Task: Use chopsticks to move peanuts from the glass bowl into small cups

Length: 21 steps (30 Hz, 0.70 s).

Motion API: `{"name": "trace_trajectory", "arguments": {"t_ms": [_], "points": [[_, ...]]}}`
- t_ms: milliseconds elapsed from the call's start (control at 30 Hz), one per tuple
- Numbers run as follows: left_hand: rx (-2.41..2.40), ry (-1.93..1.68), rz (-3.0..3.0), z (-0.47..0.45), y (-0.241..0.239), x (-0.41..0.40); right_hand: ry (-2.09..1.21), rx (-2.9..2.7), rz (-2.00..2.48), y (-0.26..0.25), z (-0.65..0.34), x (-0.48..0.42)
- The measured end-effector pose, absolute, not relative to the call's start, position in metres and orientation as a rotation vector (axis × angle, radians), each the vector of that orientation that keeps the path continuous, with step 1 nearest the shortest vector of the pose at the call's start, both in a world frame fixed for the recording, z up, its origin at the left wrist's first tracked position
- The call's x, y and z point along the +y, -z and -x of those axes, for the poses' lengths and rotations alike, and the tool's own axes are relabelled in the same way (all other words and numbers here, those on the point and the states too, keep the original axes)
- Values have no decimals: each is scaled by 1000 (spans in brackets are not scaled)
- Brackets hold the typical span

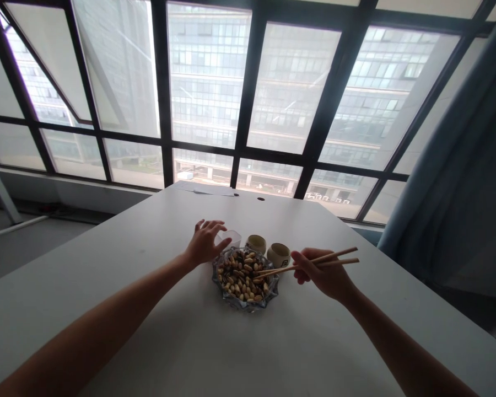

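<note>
My right hand [320, 270] grips a pair of wooden chopsticks [284, 269], closed around their middle. Their tips reach into a scalloped glass bowl [248, 305] heaped with pistachios and darker seeds [242, 278]. Whether the tips pinch a nut is too small to tell. My left hand [206, 241] hovers at the bowl's far left edge, fingers spread, thumb and forefinger beside a clear plastic cup [232, 238]. I cannot tell if they touch it. Two small pale cups, one [255, 243] behind the bowl and one [278, 255] nearer my right hand, stand side by side.
All of this stands on a white table [157, 336]. Some white paper [206, 189] lies at its far end, close to two dark holes in the tabletop. Beyond are large framed windows [209, 77]. A blue curtain [454, 138] hangs at the right.
</note>
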<state>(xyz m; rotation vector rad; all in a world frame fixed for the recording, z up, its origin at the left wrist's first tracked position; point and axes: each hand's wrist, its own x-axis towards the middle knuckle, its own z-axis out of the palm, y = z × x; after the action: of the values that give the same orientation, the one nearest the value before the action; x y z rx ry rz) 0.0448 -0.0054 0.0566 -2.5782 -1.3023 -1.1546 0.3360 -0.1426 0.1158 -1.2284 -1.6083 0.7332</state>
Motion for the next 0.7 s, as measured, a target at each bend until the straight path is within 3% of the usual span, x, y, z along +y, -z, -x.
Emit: {"name": "trace_trajectory", "arguments": {"t_ms": [267,700], "points": [[-1550,1436,2549,-18,-15,10,-701,-1744,1245,-103,-328,-142],[-1741,1256,2751,-20,-15,-1,-719,-1468,1126,-89,-324,-137]]}}
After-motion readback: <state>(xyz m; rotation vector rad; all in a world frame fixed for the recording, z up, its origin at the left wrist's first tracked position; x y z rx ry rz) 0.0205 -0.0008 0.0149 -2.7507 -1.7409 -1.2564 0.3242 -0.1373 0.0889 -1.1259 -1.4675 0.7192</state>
